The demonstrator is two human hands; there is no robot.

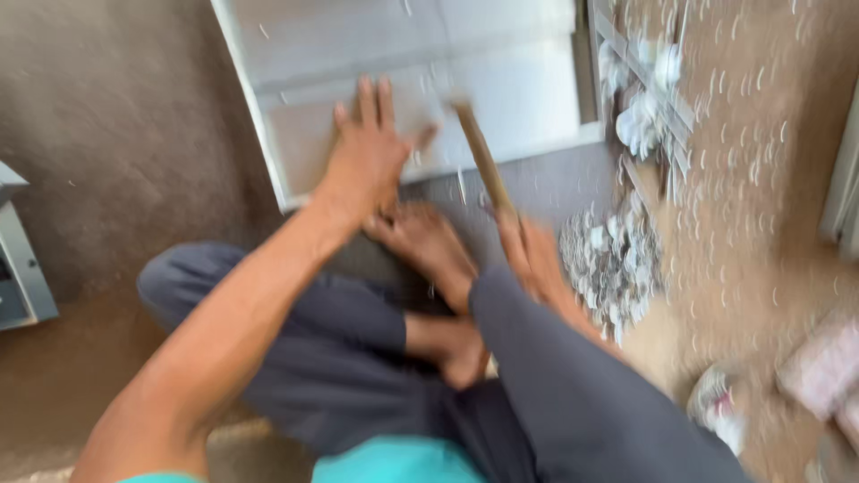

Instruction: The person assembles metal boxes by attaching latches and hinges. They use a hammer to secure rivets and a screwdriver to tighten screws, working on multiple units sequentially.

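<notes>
A pale grey-white framed panel (501, 98) lies flat on the floor, tilted in view, its raised border running along the left and lower edges. A wooden-handled tool (480, 156), blurred by motion, slants across the panel's lower part, its upper end over the board and its lower end near the edge. The tool's head cannot be made out.

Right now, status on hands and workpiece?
Left hand flat on pale framed panel. Right hand grips wooden-handled tool, head blurred. White chips piled beside.
</notes>
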